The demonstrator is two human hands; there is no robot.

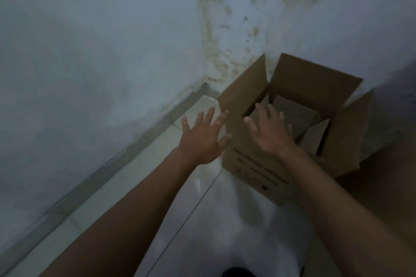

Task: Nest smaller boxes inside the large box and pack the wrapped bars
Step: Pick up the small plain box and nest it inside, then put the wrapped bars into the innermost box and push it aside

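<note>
A large brown cardboard box (252, 164) stands on the floor near the room's corner, its flaps standing open and dark print on its near side. Inside it I see smaller cardboard boxes (295, 110) with folded flaps. My left hand (202, 135) hovers with fingers spread just left of the box's near-left corner, holding nothing. My right hand (267, 130) is stretched out flat over the box's near rim, fingers apart and empty. No wrapped bars show in view.
Two pale walls meet in a stained corner (216, 56) right behind the box. A light tiled floor (135, 186) runs along a grey skirting (94, 173) on the left. More brown cardboard (382, 186) lies at the right.
</note>
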